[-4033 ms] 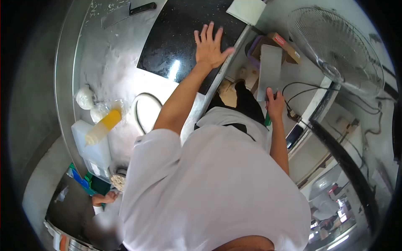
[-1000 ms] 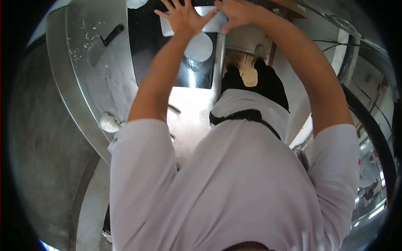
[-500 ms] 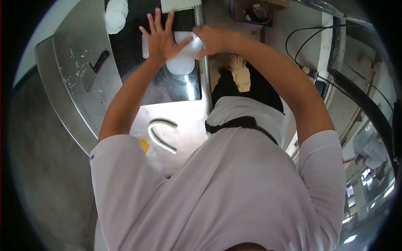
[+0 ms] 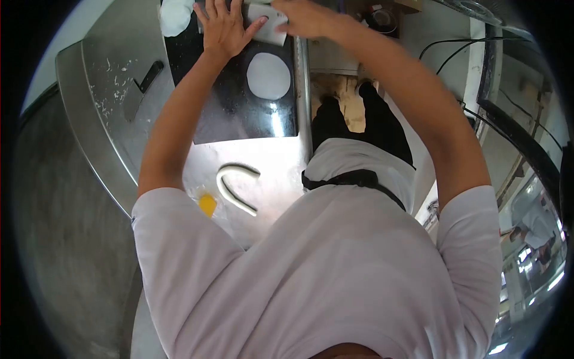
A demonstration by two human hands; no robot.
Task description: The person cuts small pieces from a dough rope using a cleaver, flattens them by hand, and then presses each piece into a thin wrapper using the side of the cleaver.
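Observation:
A thin white dough disc [image 4: 269, 76] lies flat on the black board [image 4: 239, 122]. Beyond it is a broad flat blade [image 4: 267, 30], pale and shiny, at the top of the view. My left hand [image 4: 224, 31] is spread over the blade's left part, fingers apart and partly cut off by the frame. At the blade's right end, my right hand [image 4: 305, 18] is closed around it; the gripped part is hidden. A white overlapping stack of what look like dough discs [image 4: 176, 17] sits at the board's far left corner.
A curved white dough rope [image 4: 224, 186] rests on the metal table [image 4: 275, 155] near my body. Beside it lies a yellow item [image 4: 207, 204] in clear plastic. At left, a black-handled cleaver [image 4: 140, 90] lies among white scraps [image 4: 101, 105]. The metal table edge [image 4: 302, 90] runs along the right.
Both hands and the flat blade have moved away from me, toward the top of the view. The dough disc, partly covered before, now shows whole. The view has shifted slightly.

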